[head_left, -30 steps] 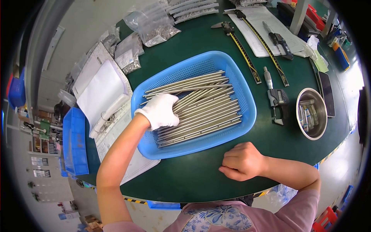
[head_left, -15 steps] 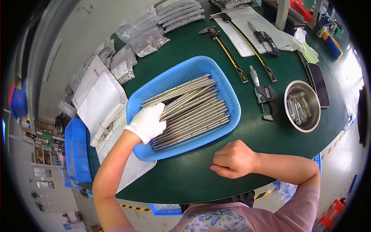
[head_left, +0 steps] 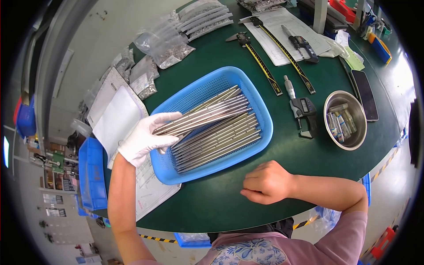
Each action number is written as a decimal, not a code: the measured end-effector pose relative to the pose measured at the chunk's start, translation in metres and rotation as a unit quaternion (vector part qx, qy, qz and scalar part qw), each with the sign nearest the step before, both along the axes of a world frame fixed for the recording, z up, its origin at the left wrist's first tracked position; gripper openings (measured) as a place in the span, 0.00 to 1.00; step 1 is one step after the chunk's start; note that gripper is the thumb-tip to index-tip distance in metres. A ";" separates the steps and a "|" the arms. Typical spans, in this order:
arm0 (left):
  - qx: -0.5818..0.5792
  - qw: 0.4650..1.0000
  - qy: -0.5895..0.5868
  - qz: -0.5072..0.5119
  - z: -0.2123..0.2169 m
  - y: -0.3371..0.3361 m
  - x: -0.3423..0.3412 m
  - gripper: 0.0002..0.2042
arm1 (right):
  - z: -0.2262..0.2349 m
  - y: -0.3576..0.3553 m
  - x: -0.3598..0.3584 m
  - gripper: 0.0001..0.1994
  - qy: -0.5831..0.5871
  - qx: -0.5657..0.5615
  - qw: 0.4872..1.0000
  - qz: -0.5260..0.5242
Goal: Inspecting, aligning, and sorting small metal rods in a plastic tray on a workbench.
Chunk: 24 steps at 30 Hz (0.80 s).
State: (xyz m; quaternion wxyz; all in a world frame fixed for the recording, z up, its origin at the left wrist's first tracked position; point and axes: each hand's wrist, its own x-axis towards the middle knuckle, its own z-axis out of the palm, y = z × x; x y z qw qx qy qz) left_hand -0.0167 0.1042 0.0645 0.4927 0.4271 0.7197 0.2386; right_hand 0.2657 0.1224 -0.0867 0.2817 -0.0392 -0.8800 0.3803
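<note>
My left hand (head_left: 148,136), in a white glove, is closed around the left ends of a bundle of slim metal rods (head_left: 203,115), thumb on the near side and fingers on the far side. The bundle slants up to the right over a blue perforated plastic basket (head_left: 212,176). More metal rods (head_left: 221,143) lie side by side in the basket below it, marked with small dark spots along their length. To the right of the basket, my bare right hand (head_left: 267,182) is curled into a fist by the table's near side, with nothing visible in it.
Digital calipers (head_left: 260,62), a second pair (head_left: 287,55) and a micrometer (head_left: 302,108) lie right of the basket. Farther right are a steel bowl (head_left: 327,104) of small vials and a phone (head_left: 365,95). Bagged parts (head_left: 172,53) stand behind; papers (head_left: 117,117) and a blue bin (head_left: 92,176) sit left.
My left hand has moved left and its grip has widened around a bundle of rods, whose left ends now sit raised. My right hand stays in place.
</note>
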 end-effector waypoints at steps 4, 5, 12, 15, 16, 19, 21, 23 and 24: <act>0.047 0.991 -0.056 0.108 -0.021 -0.010 -0.014 0.23 | -0.002 0.000 -0.001 0.12 0.023 0.004 1.000 -0.001; 0.048 0.991 -0.055 0.110 -0.026 -0.013 -0.018 0.23 | -0.002 0.000 -0.001 0.12 0.024 0.005 1.000 0.001; 0.144 0.891 -0.349 0.254 -0.065 -0.019 -0.023 0.14 | 0.000 0.000 -0.003 0.13 0.011 0.002 1.000 0.007; 0.220 0.805 -0.444 0.326 -0.078 -0.007 -0.008 0.07 | 0.001 0.000 -0.002 0.14 -0.001 -0.002 1.000 0.007; 0.221 0.805 -0.443 0.327 -0.078 -0.001 0.001 0.07 | 0.001 0.001 -0.002 0.14 0.000 -0.004 1.000 0.006; 0.272 0.790 -0.341 0.431 -0.082 0.019 0.029 0.09 | -0.002 0.001 -0.002 0.13 -0.004 -0.003 1.000 0.006; 0.306 0.778 -0.282 0.470 -0.079 0.033 0.042 0.11 | -0.001 0.001 -0.001 0.13 0.012 -0.001 1.000 0.005; 0.335 0.754 -0.272 0.495 -0.075 0.048 0.050 0.11 | -0.003 0.000 -0.003 0.13 0.023 0.002 1.000 0.001; 0.343 0.762 -0.313 0.451 -0.075 0.053 0.051 0.10 | -0.003 0.000 -0.004 0.12 0.023 0.001 1.000 0.002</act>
